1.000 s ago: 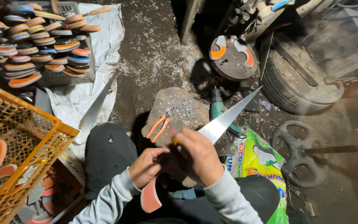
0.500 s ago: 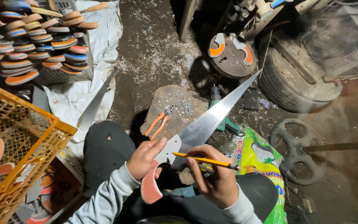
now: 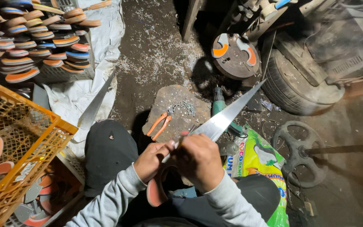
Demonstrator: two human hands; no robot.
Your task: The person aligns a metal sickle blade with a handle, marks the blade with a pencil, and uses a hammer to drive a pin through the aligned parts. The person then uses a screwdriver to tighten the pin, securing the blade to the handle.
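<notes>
On the ground, head view: a person sits low over a dirt floor strewn with pale shavings, both hands together at the lap.
Left hand [image 3: 151, 160]: fingers curled closed around the near end of a saw blade [image 3: 225, 118], thumb on top, just beside the right hand.
Right hand [image 3: 199, 160]: fingers bent shut over the same end of the blade, back of the hand toward the camera; whatever small tool it may pinch is hidden by the knuckles, so I cannot tell.
Saw blade: long, bright, tapering, running from the hands up and to the right, its tip near a black tyre [image 3: 299, 84].
Handle [image 3: 155, 194]: orange-pink, hanging below the left hand, seemingly the blade's grip, though the joint is covered.
Stone slab [image 3: 177, 105]: flat, just beyond the hands, carrying orange-handled pliers [image 3: 159, 125] and a scatter of small rivets [image 3: 185, 108].
Green power tool [image 3: 218, 103]: lies beside the slab, partly under the blade.
Orange crate [image 3: 17, 143]: at the left knee, mesh-walled, orange saw grips showing beneath it.
Stacked handles [image 3: 34, 38]: upper left, rows of orange, brown and blue pieces on a white sheet [image 3: 106, 50].
Second blade [image 3: 95, 107]: lies bare on that sheet, well apart from the hands.
Printed bag [image 3: 261, 162]: green and yellow, by the right knee.
</notes>
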